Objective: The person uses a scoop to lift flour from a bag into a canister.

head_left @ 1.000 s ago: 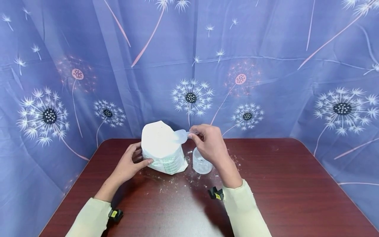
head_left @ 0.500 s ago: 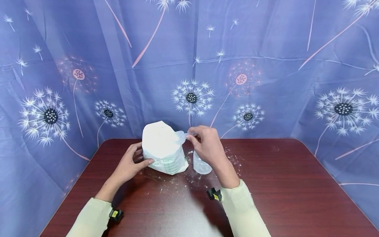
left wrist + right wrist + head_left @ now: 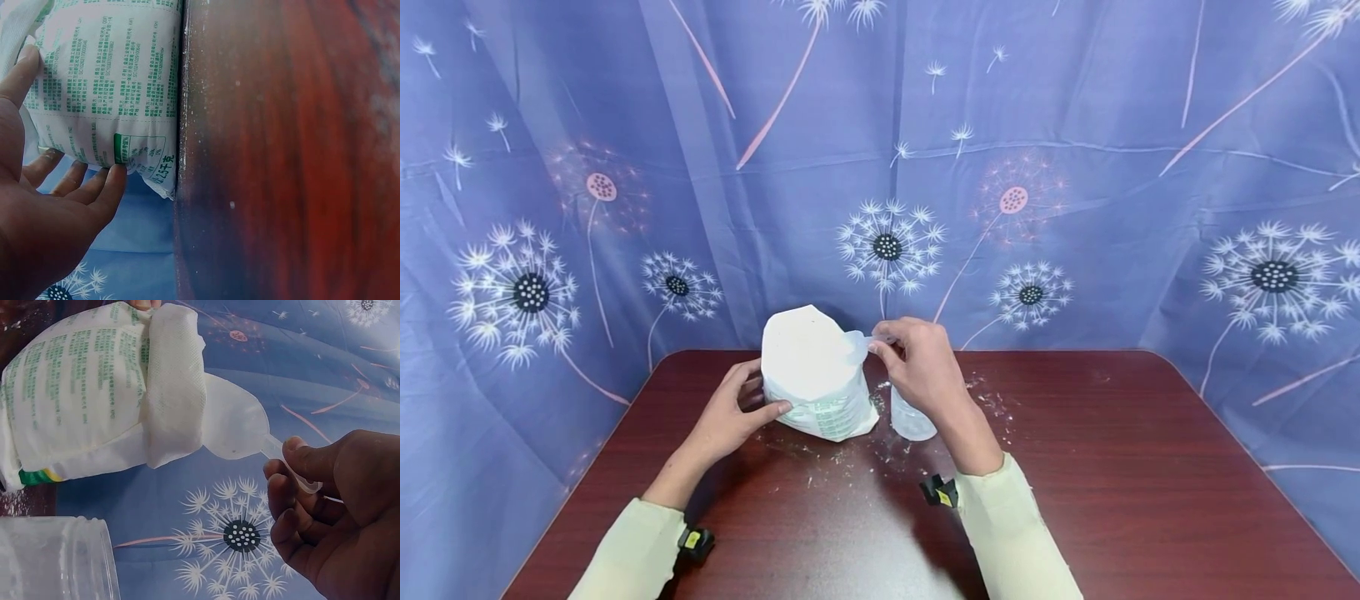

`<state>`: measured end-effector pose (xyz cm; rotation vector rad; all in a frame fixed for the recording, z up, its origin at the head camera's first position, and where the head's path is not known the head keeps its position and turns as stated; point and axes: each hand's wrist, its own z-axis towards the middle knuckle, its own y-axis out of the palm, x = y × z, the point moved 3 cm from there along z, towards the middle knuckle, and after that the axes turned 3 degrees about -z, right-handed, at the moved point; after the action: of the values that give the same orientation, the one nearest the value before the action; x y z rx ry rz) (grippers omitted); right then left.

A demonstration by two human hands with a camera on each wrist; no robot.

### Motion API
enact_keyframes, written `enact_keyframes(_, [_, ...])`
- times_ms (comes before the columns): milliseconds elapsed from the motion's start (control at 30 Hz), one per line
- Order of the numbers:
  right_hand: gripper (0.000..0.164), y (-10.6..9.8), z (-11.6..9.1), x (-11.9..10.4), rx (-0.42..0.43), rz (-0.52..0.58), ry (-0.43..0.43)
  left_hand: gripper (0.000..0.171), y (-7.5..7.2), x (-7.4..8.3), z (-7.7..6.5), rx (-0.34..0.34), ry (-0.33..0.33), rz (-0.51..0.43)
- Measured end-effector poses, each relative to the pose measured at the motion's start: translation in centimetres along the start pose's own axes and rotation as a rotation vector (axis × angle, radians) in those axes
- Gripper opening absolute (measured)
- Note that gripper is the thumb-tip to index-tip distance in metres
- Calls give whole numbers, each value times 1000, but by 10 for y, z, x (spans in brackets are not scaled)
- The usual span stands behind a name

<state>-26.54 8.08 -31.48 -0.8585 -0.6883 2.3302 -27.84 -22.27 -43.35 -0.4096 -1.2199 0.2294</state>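
A white bag of powder (image 3: 831,412) with green print stands at the back of the table, its rim folded down and its top wide. My left hand (image 3: 730,417) holds its left side, thumb on the front and fingers round the far side, as the left wrist view also shows on the bag (image 3: 106,75). Between thumb and fingers my right hand (image 3: 928,362) pinches the thin handle of a translucent plastic scoop (image 3: 234,422). The scoop's bowl reaches over the bag's rim, its front part hidden inside. Below my right hand stands a clear plastic jar (image 3: 912,421), partly covered by it.
White powder (image 3: 891,454) is scattered on the dark red wooden table (image 3: 1112,483) around the bag and jar. A blue curtain (image 3: 1075,100) printed with dandelions hangs right behind the table's far edge.
My right hand has shifted slightly left, carrying the scoop further into the bag, and now covers more of the jar. My left hand keeps its place on the bag.
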Motion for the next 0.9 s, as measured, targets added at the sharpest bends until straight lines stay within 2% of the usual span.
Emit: enact_keyframes(900, [11, 25, 10, -7, -72, -30, 52, 78, -2, -2, 0, 0, -3, -5])
